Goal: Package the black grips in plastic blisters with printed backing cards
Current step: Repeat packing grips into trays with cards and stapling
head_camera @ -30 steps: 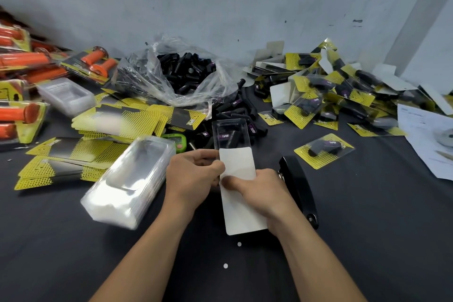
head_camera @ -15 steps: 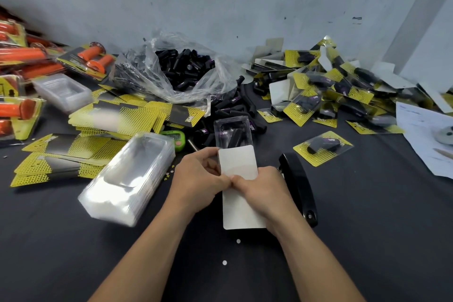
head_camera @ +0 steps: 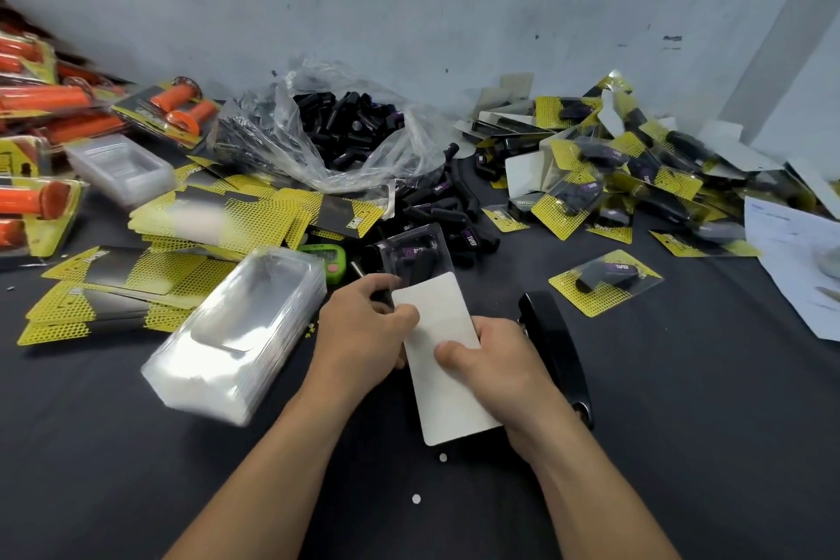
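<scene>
Black table (head_camera: pixel 682 423) | left grip (head_camera: pixel 363 332), right grip (head_camera: pixel 495 364) clamped on card (head_camera: pixel 447 405) | pack (head_camera: pixel 607 282) reads TAPER

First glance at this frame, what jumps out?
Centre: the left hand and right hand hold a white-backed card against a clear blister containing a black grip. Behind them sits a plastic bag of loose grips; finished yellow packs pile up at right, orange grips far left.

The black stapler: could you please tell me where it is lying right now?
In the head view the black stapler lies just right of the right hand, with a lone finished pack beyond it.
</scene>
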A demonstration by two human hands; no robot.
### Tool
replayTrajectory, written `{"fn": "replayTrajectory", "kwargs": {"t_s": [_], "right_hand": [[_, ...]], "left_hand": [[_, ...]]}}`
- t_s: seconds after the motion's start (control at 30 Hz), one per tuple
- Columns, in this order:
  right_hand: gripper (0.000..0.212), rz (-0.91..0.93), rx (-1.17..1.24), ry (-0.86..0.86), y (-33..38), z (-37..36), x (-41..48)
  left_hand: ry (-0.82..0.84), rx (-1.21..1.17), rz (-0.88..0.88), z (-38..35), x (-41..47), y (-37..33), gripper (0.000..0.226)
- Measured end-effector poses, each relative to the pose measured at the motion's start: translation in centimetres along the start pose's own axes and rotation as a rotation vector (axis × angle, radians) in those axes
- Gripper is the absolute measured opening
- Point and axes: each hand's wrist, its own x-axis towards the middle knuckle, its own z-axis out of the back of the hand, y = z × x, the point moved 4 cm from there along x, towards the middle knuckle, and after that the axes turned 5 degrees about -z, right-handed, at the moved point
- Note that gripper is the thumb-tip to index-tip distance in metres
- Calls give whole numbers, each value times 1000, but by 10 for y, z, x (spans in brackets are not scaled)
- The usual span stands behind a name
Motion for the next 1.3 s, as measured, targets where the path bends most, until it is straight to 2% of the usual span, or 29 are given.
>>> {"fn": "replayTrajectory", "kwargs": {"t_s": [0.1,0.17,0.33,0.47,0.53,0.7,0.8,0.9,0.97,1.1,1.2,1.3], "right_hand": [[13,-7,39,-52,0,1,3],[11,3,34,-79,3,-3,7],[17,32,-9,-196,23,-14,32],[22,34,9,-218,25,-15,48],[21,29,48,-199,21,-14,50],[18,-73,348,-51,21,-10,49],[18,-106,365,6,23,-11,47],[19,-67,321,38,22,-13,47],[19,-38,295,59,22,-14,46],[15,-52,335,97,21,-14,47],[14,-60,325,125,20,-12,48],[17,-47,310,155,19,-14,48]], "left_hand": [[125,-58,17,-4,6,-1,56],[137,-90,21,-4,13,-2,57],[-40,102,-124,0,35,-17,42],[-76,12,-149,3,48,-15,45],[-31,-47,-141,4,52,-11,44],[8,-194,-165,3,57,-12,40],[-13,-221,-129,2,59,-8,30],[-154,8,-91,2,62,-2,13],[-244,181,-86,6,62,-3,9],[-272,136,-105,8,59,-6,14],[-281,95,-68,10,63,-4,32],[-326,97,-83,14,64,-3,40]]}}
